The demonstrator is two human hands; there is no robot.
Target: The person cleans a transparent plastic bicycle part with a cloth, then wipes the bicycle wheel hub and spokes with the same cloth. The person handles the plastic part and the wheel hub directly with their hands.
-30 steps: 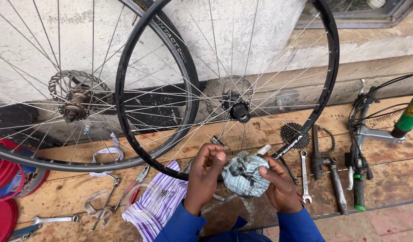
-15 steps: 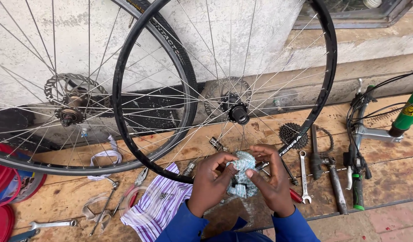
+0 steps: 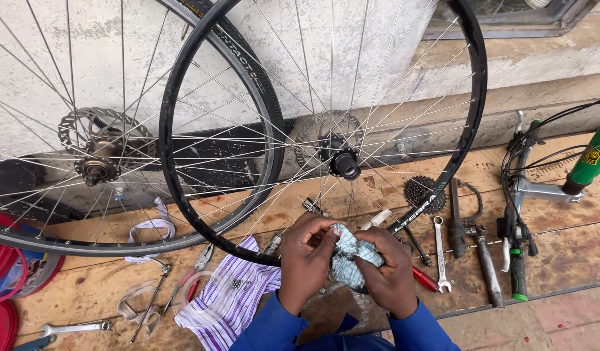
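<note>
Small yellow round label (image 3: 593, 156) on green bike frame (image 3: 589, 162), right edge

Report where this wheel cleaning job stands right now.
Done: the bare rim is off the bike and leans against the tyred wheel, and the cassette lies on the boards.

In hand: the left hand and right hand bunch a checked rag around something hidden inside it.

Left: the spanner, pliers and striped cloth lie scattered, nothing refitted.
</note>
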